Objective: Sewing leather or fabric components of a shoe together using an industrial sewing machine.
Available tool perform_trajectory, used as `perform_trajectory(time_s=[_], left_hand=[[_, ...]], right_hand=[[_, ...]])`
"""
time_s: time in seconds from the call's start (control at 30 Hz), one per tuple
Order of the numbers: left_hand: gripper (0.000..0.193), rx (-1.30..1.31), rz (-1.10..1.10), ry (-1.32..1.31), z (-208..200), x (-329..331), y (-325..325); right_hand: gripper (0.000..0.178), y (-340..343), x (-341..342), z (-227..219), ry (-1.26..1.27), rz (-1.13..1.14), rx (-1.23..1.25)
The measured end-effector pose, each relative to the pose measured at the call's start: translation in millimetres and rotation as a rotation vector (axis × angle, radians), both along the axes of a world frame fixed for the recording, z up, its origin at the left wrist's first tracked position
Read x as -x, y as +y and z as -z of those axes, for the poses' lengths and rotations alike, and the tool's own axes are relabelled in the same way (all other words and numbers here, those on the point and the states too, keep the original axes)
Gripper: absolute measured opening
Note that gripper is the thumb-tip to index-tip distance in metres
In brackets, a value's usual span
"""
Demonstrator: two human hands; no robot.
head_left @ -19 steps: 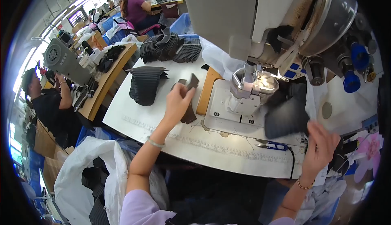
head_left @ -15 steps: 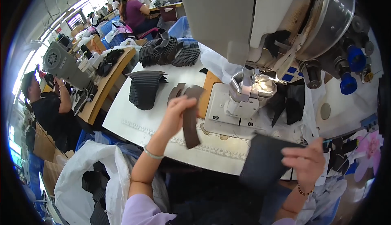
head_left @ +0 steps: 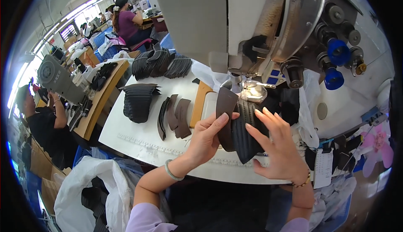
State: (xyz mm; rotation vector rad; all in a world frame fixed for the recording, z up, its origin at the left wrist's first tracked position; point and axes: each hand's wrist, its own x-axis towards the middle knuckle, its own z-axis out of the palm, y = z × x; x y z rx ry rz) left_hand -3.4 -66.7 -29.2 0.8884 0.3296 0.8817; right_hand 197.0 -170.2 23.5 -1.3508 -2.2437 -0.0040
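Observation:
My left hand (head_left: 204, 140) is closed on a curved dark brown strip (head_left: 225, 101), its thumb pressed on the face. Against the strip's right edge lies a black ribbed panel (head_left: 245, 133), upright and slightly curved. My right hand (head_left: 280, 150) spreads its fingers over the right side of the panel, fingertips on or close to it, thumb apart. Both pieces are just in front of the sewing machine's lit needle area (head_left: 253, 92). The left fingers behind the strip are partly hidden. Loose brown strips (head_left: 182, 118) and thin black strips (head_left: 162, 120) lie left of my left hand.
A stack of black ribbed pieces (head_left: 138, 104) and more stacked dark pieces (head_left: 153, 64) sit on the white table (head_left: 113, 127). The machine head (head_left: 191, 17) looms above. A white sack (head_left: 71, 190) stands lower left. Other people work at the back and left.
My left hand has brought the brown strip rightward, and my right hand has brought the black panel up and left; the two pieces now meet before the needle. The view has shifted slightly.

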Motion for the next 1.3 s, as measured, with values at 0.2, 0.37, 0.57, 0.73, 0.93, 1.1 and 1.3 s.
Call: perform_trajectory(time_s=[0.2,0.37,0.57,0.73,0.93,1.1,1.3], left_hand=[[0.029,-0.049,-0.136,-0.03,4,-21,-14],[0.036,-0.367,-0.555,0.077,-15,-13,-2],[0.037,-0.718,-0.454,0.409,-23,-1,29],[0.054,-0.951,-0.256,0.471,-32,12,38],[0.057,-1.75,-0.762,0.63,-18,17,59],[0.042,-1.981,-0.976,0.657,-17,10,43],[0.033,-2.096,-0.86,0.544,-18,-7,55]], right_hand=[[0.043,34,-15,35,-0.01,0.044,-0.43],[0.04,49,-24,21,0.135,-0.078,-0.501],[0.042,61,-49,5,0.244,0.276,-0.466],[0.029,46,-57,7,0.335,0.099,-0.575],[0.028,62,-23,27,0.09,0.067,-0.718],[0.031,57,-26,44,0.051,0.033,-0.688],[0.024,66,-20,52,0.054,0.075,-0.748]])
